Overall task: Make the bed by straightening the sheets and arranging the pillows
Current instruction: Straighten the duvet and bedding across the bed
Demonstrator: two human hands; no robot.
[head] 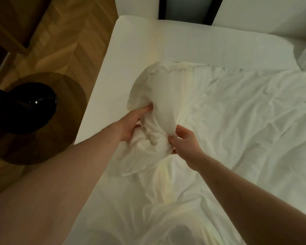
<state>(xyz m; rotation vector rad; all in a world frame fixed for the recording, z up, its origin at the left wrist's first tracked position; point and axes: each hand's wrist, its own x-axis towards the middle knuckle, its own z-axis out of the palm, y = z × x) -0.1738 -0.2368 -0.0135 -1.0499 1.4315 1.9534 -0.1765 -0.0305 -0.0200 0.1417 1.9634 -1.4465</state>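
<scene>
Both hands, left [131,125] and right [185,140], clamped on bunched white duvet [155,110] above the bed [140,43].

The floor was warm brown wooden parquet laid in a herringbone pattern [65,32]. On it, close beside the bed, stood a round, dark brown low side table [65,110], and a glossy black rounded object [30,106] rested on its top, catching small points of light. A wooden furniture edge [9,29] ran along the upper left corner. Behind the bed, pale white padded panels [136,6] flanked a narrow dark vertical gap [189,7]. The light was dim and yellowish.
</scene>
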